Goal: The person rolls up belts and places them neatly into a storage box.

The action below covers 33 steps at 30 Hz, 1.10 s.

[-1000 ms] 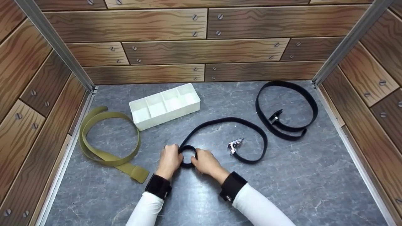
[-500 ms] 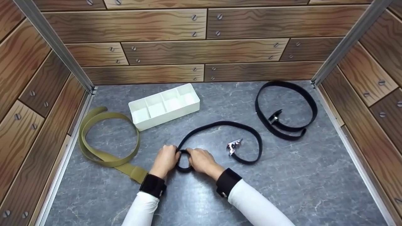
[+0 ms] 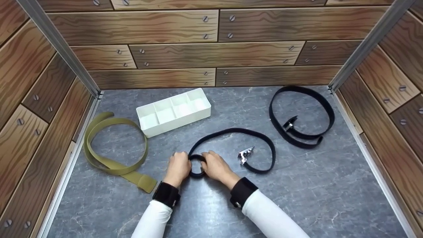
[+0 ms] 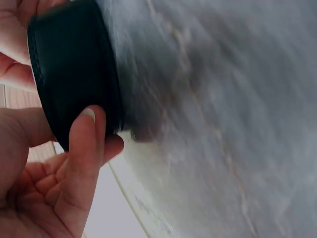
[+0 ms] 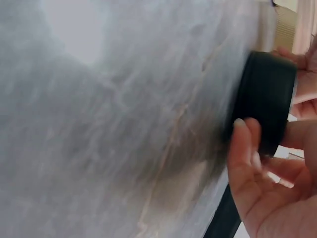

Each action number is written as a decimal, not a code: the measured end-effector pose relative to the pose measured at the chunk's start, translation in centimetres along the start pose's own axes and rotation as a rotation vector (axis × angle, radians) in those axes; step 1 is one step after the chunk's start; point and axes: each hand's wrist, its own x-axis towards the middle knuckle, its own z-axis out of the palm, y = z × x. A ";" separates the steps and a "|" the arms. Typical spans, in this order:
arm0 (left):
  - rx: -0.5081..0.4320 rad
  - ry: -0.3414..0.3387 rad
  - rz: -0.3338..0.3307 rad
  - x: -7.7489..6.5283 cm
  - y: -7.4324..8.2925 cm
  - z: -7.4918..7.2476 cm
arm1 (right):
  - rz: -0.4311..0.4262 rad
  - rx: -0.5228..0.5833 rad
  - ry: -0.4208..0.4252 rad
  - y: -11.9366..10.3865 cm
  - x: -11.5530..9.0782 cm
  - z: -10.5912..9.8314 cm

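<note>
A black belt [image 3: 231, 130] lies in a wide curve on the grey surface, its shiny silver buckle [image 3: 246, 154] resting at the right end. Its other end is wound into a small round coil [image 3: 197, 176] standing on edge between both hands. My left hand [image 3: 177, 168] pinches the coil's left side; in the left wrist view its thumb [image 4: 88, 134] presses the band's outer face. On the opposite side my right hand [image 3: 218, 168] holds the coil, thumb and fingers [image 5: 242, 144] at the band. Some fingertips are hidden behind the coil.
Left lies an olive webbing belt [image 3: 114, 171], loosely looped. A white box [image 3: 178, 122] with several compartments stands behind the hands. Another black belt [image 3: 325, 99] with a buckle is looped at the back right. Wood-patterned walls [image 3: 172, 54] enclose the back and sides.
Both hands shifted slightly left with the coil, then came back right. The belt's loose curve is a little smaller. The right hand's fingers now lie more over the coil's top.
</note>
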 end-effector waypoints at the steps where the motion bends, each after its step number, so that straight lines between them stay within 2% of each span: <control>1: -0.010 0.002 -0.016 0.0 0.1 0.0 | 0.037 0.030 -0.005 0.0 -0.1 -0.1; 5: -0.025 0.006 -0.043 0.1 0.2 0.1 | 0.100 0.082 -0.014 0.0 -0.3 -0.4; 11: -0.049 -0.026 -0.042 0.2 -0.1 0.1 | 0.028 -0.035 0.015 -0.2 -0.3 -0.2; 14: -0.045 -0.044 -0.016 0.4 -0.2 -0.1 | -0.007 -0.065 0.005 -0.2 -0.1 -0.1; 18: -0.038 -0.087 0.052 0.8 -0.2 -0.4 | -0.065 -0.105 -0.007 -0.1 0.0 0.0; 22: -0.029 -0.135 0.095 1.0 -0.2 -0.6 | -0.117 -0.151 0.022 0.1 0.2 0.1; 25: 0.004 -0.149 0.103 1.1 -0.1 -0.5 | -0.136 -0.138 0.047 0.5 0.3 0.1; 29: 0.044 -0.132 0.098 1.1 0.2 -0.1 | -0.090 -0.065 0.051 0.8 0.2 -0.1; 33: 0.057 -0.084 0.101 0.9 0.5 0.1 | 0.027 -0.003 0.037 0.8 -0.2 -0.6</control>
